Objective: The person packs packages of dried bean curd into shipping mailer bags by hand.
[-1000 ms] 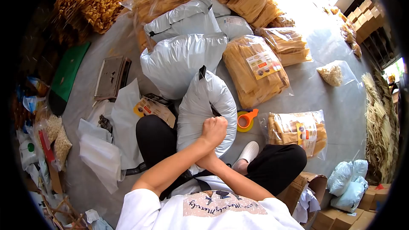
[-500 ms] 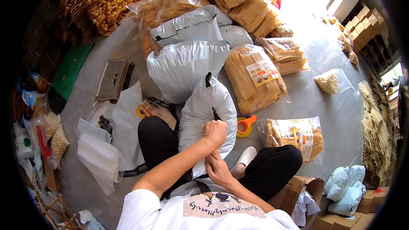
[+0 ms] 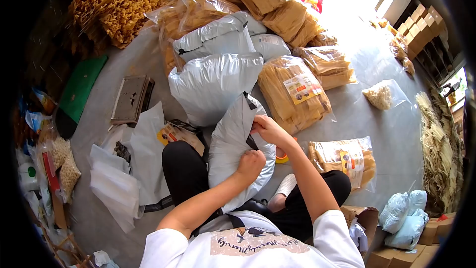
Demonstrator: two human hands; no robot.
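A stuffed silver-white mailing bag [image 3: 229, 141] stands between my bent legs, with black strips along its folded top and side. My left hand [image 3: 251, 165] is closed in a fist on the bag's front, gripping its plastic below a black strip [image 3: 252, 142]. Higher up, my right hand [image 3: 267, 130] pinches the bag's edge near its upper right side; its fingertips are partly hidden. Behind my right forearm, an orange tape dispenser [image 3: 281, 155] shows only in part.
More silver mailing bags [image 3: 213, 87] lie ahead, beside clear bags of dried yellow sheets [image 3: 292, 94]. Another such bag [image 3: 344, 161] lies to my right. White plastic sheets [image 3: 116, 186] and a worn box [image 3: 130, 100] lie on my left. A cardboard box [image 3: 366, 218] stands near my right knee.
My right hand has moved from beneath my left hand up to the bag's upper right edge. My left hand has shifted slightly down, and the bag's top leans a little to the right.
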